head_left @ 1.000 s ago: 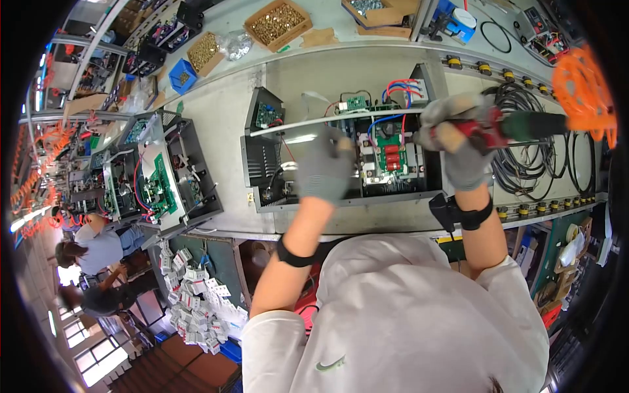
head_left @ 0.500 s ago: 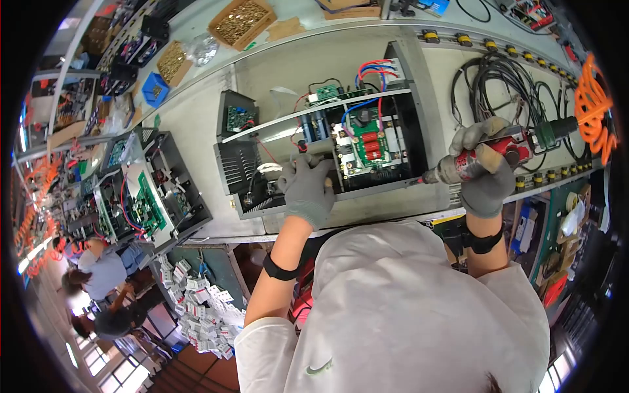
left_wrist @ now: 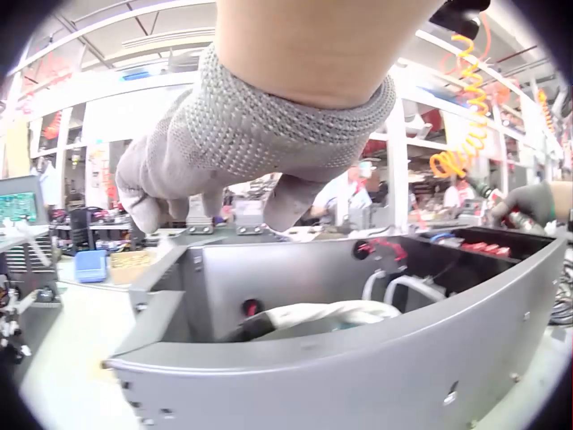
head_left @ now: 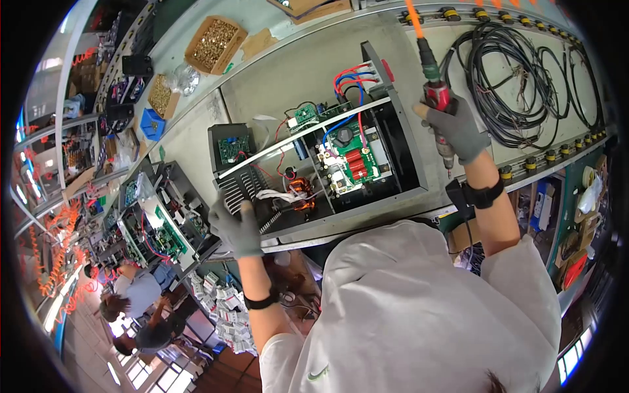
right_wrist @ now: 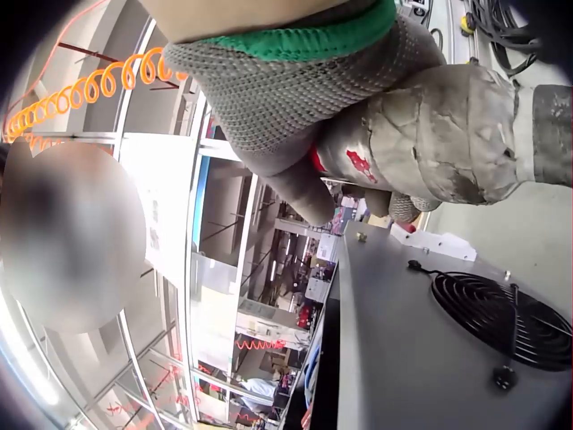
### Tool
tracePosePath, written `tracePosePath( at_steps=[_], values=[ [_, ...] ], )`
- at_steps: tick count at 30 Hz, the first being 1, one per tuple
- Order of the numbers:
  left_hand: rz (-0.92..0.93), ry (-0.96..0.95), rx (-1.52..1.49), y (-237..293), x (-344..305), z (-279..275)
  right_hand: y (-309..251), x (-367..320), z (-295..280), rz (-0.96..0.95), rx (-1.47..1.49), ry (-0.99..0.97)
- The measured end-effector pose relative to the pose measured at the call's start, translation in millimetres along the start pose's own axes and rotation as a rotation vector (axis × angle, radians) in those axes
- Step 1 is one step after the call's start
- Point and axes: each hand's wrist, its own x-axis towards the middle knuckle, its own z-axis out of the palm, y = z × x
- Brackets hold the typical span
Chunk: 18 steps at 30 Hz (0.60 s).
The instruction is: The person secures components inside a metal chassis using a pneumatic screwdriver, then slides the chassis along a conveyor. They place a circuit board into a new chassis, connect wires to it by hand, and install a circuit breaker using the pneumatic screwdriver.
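A grey metal chassis (head_left: pixel 367 204) with circuit parts inside lies on the bench. My gloved left hand (head_left: pixel 236 226) is over the chassis's left end, beside the vent slots, holding nothing I can see. In the left wrist view its fingers (left_wrist: pixel 148 184) hang loosely above the chassis wall. Near that hand inside the chassis are a copper-wound coil (head_left: pixel 301 193) and white sleeved wires (head_left: pixel 275 195). Past the chassis's right end, my gloved right hand (head_left: pixel 462 131) grips a red-bodied power screwdriver (head_left: pixel 438 98), its bit pointing toward my body. A round fan guard (right_wrist: pixel 506 318) sits on the chassis's end panel.
Coiled black cables (head_left: pixel 504 85) lie on the right of the bench. A second opened chassis (head_left: pixel 167 226) stands at left. Boxes of brass-coloured fasteners (head_left: pixel 216 42) and a blue bin (head_left: pixel 152 124) are at the back. An orange air hose (head_left: pixel 414 18) runs up from the screwdriver.
My left hand has moved from inside the chassis to its left end, uncovering the copper coil. The screwdriver has swung from lying sideways to pointing its bit toward me. The head view has turned.
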Motion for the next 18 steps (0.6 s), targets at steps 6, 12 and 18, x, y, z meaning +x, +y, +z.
tracePosePath(
  at_steps=[6, 12, 18],
  values=[
    [-0.194, -0.217, -0.547, -91.5, 38.8, 42.1, 3.9, 57.5, 40.3, -0.192, -0.019, -0.032],
    [-0.298, -0.531, -0.375, -105.9, 88.5, 49.2, 8.8, 88.6, 39.6, -0.241, -0.298, 0.003],
    [-0.242, -0.510, -0.419, -85.8, 107.1, 41.5, -11.4, 90.1, 40.3, -0.227, -0.405, -0.023]
  ],
)
